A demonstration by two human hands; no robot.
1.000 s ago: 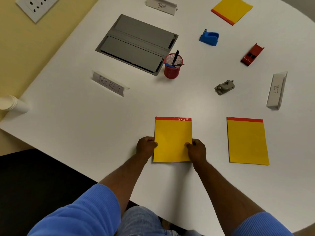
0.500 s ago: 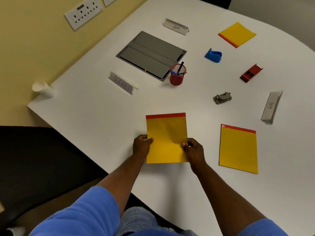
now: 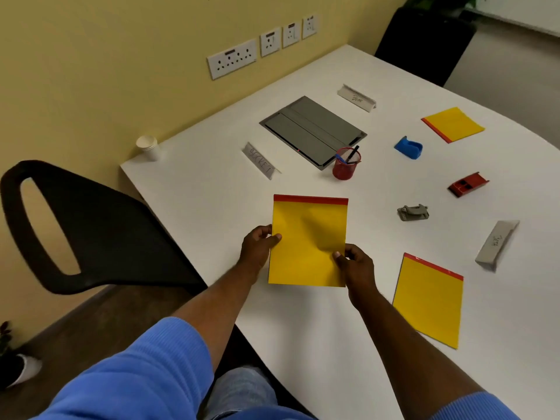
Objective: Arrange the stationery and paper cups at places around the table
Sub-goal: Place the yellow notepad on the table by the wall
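A yellow notepad (image 3: 306, 237) with a red top strip is lifted off the white table (image 3: 206, 192). My left hand (image 3: 257, 245) pinches its left edge and my right hand (image 3: 354, 263) pinches its lower right edge. A second yellow notepad (image 3: 430, 301) lies flat to the right, and a third (image 3: 453, 124) lies at the far side. A stack of white paper cups (image 3: 148, 147) stands at the table's far left corner. A red mesh pen holder (image 3: 345, 165) with pens stands mid-table.
A grey socket hatch (image 3: 312, 131) is set into the table. Folded name cards (image 3: 260, 160), (image 3: 357, 97), (image 3: 497, 244) stand around it. A blue tape dispenser (image 3: 409, 147), a red stapler (image 3: 468, 184) and a grey punch (image 3: 413, 212) lie at the right. A black chair (image 3: 100, 225) is at the left.
The notepad has come up off the table in both hands and tilted a little. My view has swung up and left, bringing the wall, the cups and the chair into sight.
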